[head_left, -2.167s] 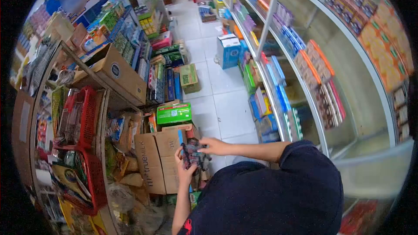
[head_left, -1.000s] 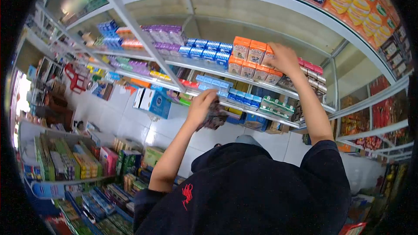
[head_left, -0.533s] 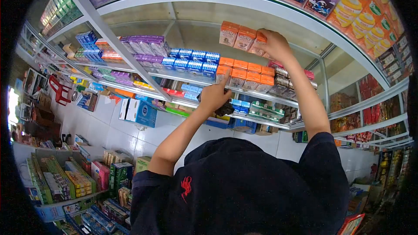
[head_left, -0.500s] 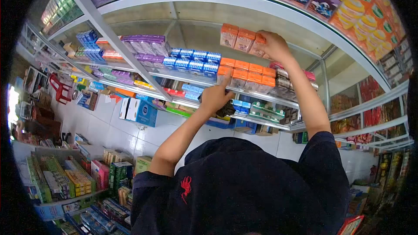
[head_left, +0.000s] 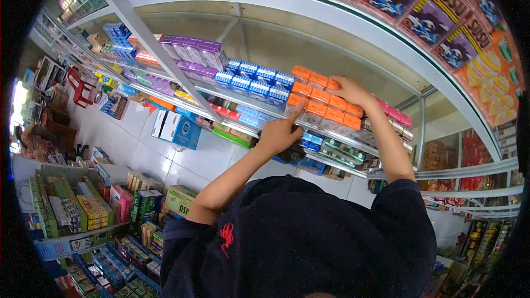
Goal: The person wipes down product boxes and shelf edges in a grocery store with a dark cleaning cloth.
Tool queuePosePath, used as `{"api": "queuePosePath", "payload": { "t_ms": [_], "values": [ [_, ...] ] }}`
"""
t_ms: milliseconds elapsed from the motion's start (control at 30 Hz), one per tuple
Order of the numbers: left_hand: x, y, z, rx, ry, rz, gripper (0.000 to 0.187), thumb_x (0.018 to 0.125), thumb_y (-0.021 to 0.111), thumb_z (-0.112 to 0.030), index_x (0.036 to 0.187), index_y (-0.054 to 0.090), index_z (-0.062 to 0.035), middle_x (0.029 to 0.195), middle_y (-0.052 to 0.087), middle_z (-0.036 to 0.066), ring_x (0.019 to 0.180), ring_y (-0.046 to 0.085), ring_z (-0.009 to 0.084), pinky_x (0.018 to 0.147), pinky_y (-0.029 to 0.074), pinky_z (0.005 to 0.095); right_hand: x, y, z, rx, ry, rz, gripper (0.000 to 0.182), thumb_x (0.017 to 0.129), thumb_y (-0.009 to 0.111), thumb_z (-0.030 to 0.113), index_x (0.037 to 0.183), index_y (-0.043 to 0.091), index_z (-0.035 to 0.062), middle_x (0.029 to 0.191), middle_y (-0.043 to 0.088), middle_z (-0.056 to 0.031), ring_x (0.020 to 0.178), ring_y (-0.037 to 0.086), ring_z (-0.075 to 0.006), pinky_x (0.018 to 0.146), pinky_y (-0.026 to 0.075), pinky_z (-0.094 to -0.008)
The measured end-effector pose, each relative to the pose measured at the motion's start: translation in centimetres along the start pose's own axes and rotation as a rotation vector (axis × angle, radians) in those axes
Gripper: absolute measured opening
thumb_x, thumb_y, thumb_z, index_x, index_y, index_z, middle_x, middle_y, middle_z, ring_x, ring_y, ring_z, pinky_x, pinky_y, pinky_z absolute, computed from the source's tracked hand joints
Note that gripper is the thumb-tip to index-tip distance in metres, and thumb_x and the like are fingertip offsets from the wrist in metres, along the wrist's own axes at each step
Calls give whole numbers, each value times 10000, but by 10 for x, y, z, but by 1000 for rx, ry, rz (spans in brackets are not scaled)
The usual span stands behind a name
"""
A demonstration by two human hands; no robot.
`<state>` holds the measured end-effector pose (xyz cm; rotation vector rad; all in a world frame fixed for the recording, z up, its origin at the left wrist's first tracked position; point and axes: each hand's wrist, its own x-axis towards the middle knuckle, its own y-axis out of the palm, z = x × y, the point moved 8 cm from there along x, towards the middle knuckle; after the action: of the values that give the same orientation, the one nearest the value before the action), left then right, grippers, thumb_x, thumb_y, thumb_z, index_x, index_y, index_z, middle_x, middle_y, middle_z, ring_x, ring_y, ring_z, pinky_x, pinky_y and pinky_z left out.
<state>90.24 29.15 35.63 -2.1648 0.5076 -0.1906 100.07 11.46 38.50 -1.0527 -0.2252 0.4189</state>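
Small orange-topped cartons (head_left: pixel 319 95) stand in rows on the glass-case shelf. My right hand (head_left: pixel 351 90) reaches over them from the right, its fingers gripping the right end of the back row of orange cartons (head_left: pixel 318 80), which sits behind the others. Part of that row is hidden by my fingers. In front, my left hand (head_left: pixel 280 134) holds nothing; its index finger is stretched out against the front of the left orange carton, with the other fingers curled. Blue-and-white cartons (head_left: pixel 249 84) stand just left of the orange ones, and purple cartons (head_left: pixel 193 51) are further left.
Pink-topped cartons (head_left: pixel 393 111) stand right of the orange ones. A slanting metal post (head_left: pixel 152 47) divides the case on the left. The upper shelf edge (head_left: pixel 309 6) curves above my hands. On the tiled floor are a blue box (head_left: pixel 182 132) and a red stool (head_left: pixel 81 89).
My right hand has lowered the row of three orange cartons from above and behind onto the shelf behind the front rows. My left index finger stays at the front cartons. The view has shifted slightly.
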Motion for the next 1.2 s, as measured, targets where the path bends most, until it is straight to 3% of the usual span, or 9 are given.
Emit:
{"api": "queuePosePath", "payload": {
  "t_ms": [200,267,333,367,433,567,800,1000,1200],
  "values": [
    [-13,-55,41,-416,-12,-69,545,721,549,-202,1249,414,-201,720,602,143,636,574,301,635,456,378,20,-8,24,109,173,292,491,802,513,416,1073,527,6,1041,566,-154,975,530,-255,835,408,-327],
    [-24,-119,64,-278,205,-522,488,716,547,-196,1196,466,-153,872,597,168,732,583,324,654,463,394,41,-17,59,27,161,170,497,788,527,425,1083,532,25,1071,560,-165,996,535,-262,852,407,-345],
    [-25,-158,98,-69,171,-651,446,708,555,-173,1147,503,-110,988,569,174,814,578,313,681,466,381,69,-21,130,138,-42,37,413,823,502,355,1072,530,26,1052,557,-134,1004,515,-240,863,399,-318],
    [-21,-167,123,-22,13,-571,449,705,552,-191,1137,502,-80,1043,559,161,834,577,307,700,470,380,84,-13,153,140,-42,31,413,823,502,355,1072,530,26,1052,557,-134,1004,515,-240,863,399,-318],
    [-19,-175,159,88,47,-607,458,704,548,-199,1142,497,-73,1084,541,152,821,582,308,700,473,385,117,-7,221,66,-321,-81,384,819,511,328,1070,530,38,1044,551,-149,1008,513,-259,850,407,-333],
    [-15,-186,197,204,46,-471,493,704,544,-222,1166,475,-67,1205,473,118,761,603,297,659,493,384,198,33,293,-212,-196,-162,425,768,559,374,1058,536,64,1000,561,-157,943,535,-302,779,437,-373],
    [-9,-190,208,202,190,-403,481,693,542,-206,1160,500,-99,1228,458,106,640,611,276,582,502,355,239,51,293,-295,-19,-61,515,700,616,407,1088,525,80,867,608,-157,787,585,-330,707,455,-406],
    [-5,-187,213,210,222,-343,476,700,525,-203,1162,499,-91,1223,456,136,625,611,276,554,501,354,248,14,266,-470,46,-181,541,691,620,399,1096,517,56,888,605,-159,823,577,-319,712,454,-396],
    [-4,-184,211,162,273,-360,497,697,525,-209,1159,484,-32,1232,432,180,634,611,283,544,500,375,268,56,232,-415,13,-98,572,696,598,436,1112,510,53,970,579,-177,901,553,-317,780,428,-404]
  ]
}}
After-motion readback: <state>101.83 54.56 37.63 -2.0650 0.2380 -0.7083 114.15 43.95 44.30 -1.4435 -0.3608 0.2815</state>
